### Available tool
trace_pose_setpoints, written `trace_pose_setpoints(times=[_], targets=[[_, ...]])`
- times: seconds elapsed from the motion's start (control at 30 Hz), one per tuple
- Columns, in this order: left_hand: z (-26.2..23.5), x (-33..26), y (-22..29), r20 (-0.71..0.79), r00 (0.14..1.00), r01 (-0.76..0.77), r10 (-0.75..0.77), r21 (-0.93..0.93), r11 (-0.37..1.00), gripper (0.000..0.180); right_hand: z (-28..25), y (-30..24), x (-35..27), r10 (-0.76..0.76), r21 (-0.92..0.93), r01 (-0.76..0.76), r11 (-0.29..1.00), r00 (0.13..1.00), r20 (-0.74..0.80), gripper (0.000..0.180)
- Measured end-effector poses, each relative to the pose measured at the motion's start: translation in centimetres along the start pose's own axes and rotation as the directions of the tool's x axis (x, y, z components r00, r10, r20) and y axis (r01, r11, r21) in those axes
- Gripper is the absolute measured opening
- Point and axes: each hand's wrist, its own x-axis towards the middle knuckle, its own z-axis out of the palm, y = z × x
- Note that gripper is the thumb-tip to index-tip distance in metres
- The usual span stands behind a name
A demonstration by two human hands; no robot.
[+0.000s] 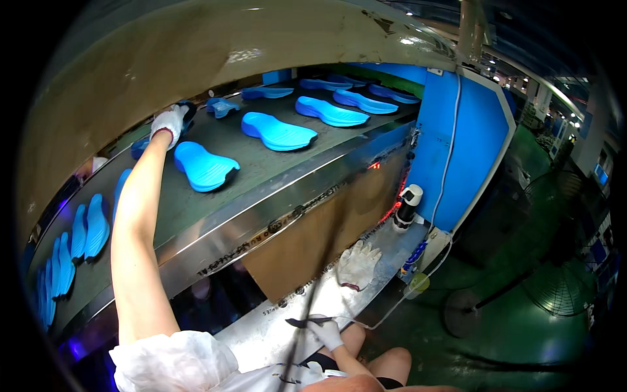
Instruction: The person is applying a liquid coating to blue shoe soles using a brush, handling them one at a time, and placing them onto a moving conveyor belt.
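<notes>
Reaching across the conveyor belt (pixel 219 160), my left hand (pixel 170 122), in a white glove, has its fingers closed on the end of a shoe sole (pixel 189 112) that looks dark in the shade. Several bright blue shoe soles lie on the belt, with one (pixel 204 167) to the right of my forearm and another (pixel 277 132) further along. Low over the metal ledge (pixel 261 336), my gloved right hand (pixel 325 332) is closed around a slim dark tool (pixel 300 323) with a pointed end. A thin pale cord runs from near this hand; its join to the tool is unclear.
A spare white glove (pixel 358 265) lies on the ledge beside a white-and-black cylinder (pixel 408 206). Cardboard (pixel 333 228) covers the belt's side. A beige hood (pixel 222 49) overhangs the belt, and a blue panel (pixel 470 144) stands right. A fan (pixel 558 287) is on the green floor.
</notes>
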Motion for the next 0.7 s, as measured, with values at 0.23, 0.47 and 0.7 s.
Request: trace_pose_setpoints(times=[0.23, 0.47, 0.7], targets=[[-4.3, -9.2, 3.8, -0.224, 0.922, -0.255, 0.315, 0.260, 0.931, 0.039, -0.4, -0.5, -0.6, -0.077, 0.259, 0.095, 0.961, 0.994, -0.079, 0.017], [-5.3, -20.9, 13.1, -0.324, 0.907, -0.393, 0.271, -0.415, 0.820, 0.043, -6.1, -11.8, -3.2, -0.543, 0.813, 0.497, 0.303, 0.791, -0.281, 0.022], [-4.8, -32.7, 23.7, -0.178, 0.974, -0.210, 0.141, -0.940, 0.269, 0.033, -5.0, -27.0, -11.4, -0.838, 0.982, 0.158, 0.103, 0.546, 0.000, 0.025]])
